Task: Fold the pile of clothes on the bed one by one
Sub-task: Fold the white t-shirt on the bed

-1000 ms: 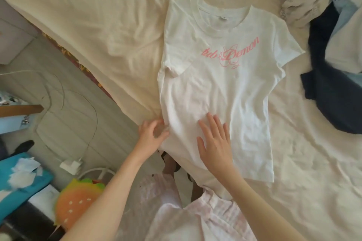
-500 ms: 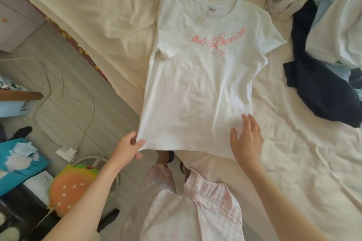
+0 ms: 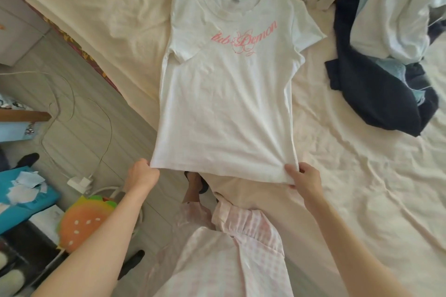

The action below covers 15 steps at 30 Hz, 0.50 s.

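1. Both hands, left hand (image 3: 142,174) and right hand (image 3: 304,177), are pinching the white T-shirt's (image 3: 225,103) hem corners, shirt lying flat on the bed (image 3: 362,200).
2. No fold is showing; the pile (image 3: 391,55) is waiting alongside.

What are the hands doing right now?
Left hand: closed, gripping the left hem corner of the white T-shirt.
Right hand: closed, pinching the T-shirt's right hem corner.

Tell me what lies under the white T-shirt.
The white T-shirt lies flat on the cream bedsheet, which shows all around it. Whatever else is beneath stays covered. Its hem overhangs the bed edge.
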Available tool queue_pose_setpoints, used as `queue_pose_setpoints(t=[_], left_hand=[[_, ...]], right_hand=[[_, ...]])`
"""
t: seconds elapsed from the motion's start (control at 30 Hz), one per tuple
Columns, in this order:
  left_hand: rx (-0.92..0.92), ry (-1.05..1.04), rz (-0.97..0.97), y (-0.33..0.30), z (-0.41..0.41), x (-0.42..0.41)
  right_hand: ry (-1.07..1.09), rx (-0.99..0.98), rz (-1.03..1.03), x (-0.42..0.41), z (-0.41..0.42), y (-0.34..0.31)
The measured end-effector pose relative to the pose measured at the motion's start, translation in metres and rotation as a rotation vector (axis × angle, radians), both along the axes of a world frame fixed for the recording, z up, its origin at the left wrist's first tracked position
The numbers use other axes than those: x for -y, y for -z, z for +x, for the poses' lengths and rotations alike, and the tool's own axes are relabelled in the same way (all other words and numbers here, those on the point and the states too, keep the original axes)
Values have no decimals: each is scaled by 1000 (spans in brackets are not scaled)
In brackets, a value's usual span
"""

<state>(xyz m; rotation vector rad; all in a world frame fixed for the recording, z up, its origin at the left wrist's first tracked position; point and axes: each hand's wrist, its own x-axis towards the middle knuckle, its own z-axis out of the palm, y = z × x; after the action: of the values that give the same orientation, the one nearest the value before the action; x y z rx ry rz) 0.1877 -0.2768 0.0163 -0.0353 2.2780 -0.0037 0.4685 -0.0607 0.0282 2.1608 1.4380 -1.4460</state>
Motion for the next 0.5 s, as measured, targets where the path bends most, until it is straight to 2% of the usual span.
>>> queue_pose_setpoints(t=[0.1,0.17,0.27,0.43,0.5], left_hand=[[-147,60,92,-12,17,-16],[-238,257,264,-18,29,-35],[-237,610,433,-16,43,-79],[-189,871,479,5,56,-168],[-206,943,456,17,57,-195]], right_hand=[[-128,16,-27,-12,1,-2],[-145,29,62,-27,-6,-3],[-81,-25,144,-59,-25,-4],[-12,-183,224,-126,-73,3],[147,-251,173,-154,-94,9]])
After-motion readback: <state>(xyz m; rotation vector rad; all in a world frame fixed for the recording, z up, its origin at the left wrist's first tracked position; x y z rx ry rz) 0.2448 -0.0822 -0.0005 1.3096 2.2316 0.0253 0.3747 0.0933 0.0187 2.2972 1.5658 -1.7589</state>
